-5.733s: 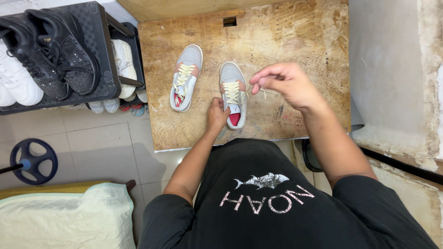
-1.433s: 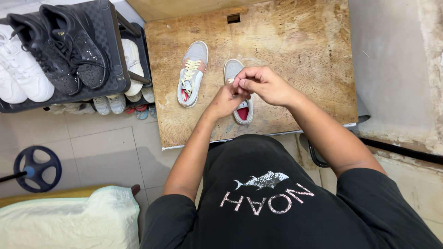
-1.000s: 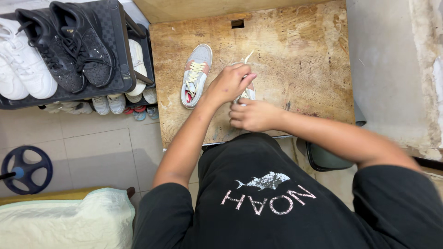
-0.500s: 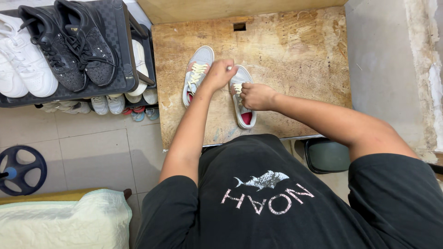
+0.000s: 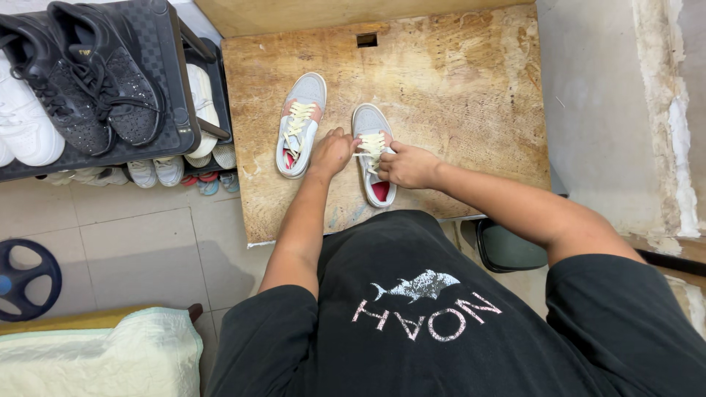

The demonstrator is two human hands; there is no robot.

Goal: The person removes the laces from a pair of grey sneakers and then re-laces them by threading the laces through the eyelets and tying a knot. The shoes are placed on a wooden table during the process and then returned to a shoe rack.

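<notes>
light: bright, even | shadows: soft, short | focus: sharp, no blur | edges: slight wide-angle bend

Both hands dropped back down onto the right sneaker near frame centre. The left hand was up by its toe half a second ago and now sits at its left side, while the right hand slid lower, pinching the cream laces.

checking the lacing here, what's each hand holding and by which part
Both hands are on the near sneaker. The right hand pinches its cream lace at the middle eyelets; the left hand steadies its side.
</notes>
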